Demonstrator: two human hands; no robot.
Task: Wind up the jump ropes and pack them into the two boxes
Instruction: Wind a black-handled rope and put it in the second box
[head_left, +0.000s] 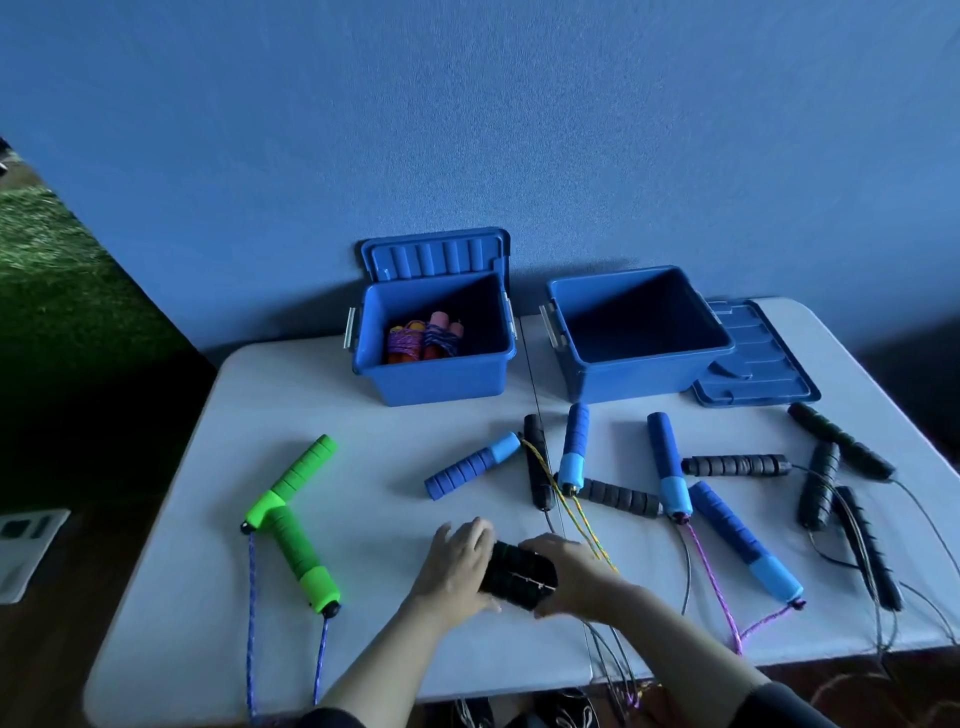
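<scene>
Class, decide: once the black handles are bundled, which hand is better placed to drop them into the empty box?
Probably the right hand: it already grips the black handles and is on the side of the empty box. The left hand would have to cross over.

- Two bare forearms, reaching in from the bottom edge of the frame.
- Left hand (457, 569) and right hand (569, 577) bare: no gloves, rings or watch visible.
- Dark sleeve (779, 706) at lower right, ending above the elbow.
- Dark sleeve edge (332, 719) at bottom centre-left.
</scene>
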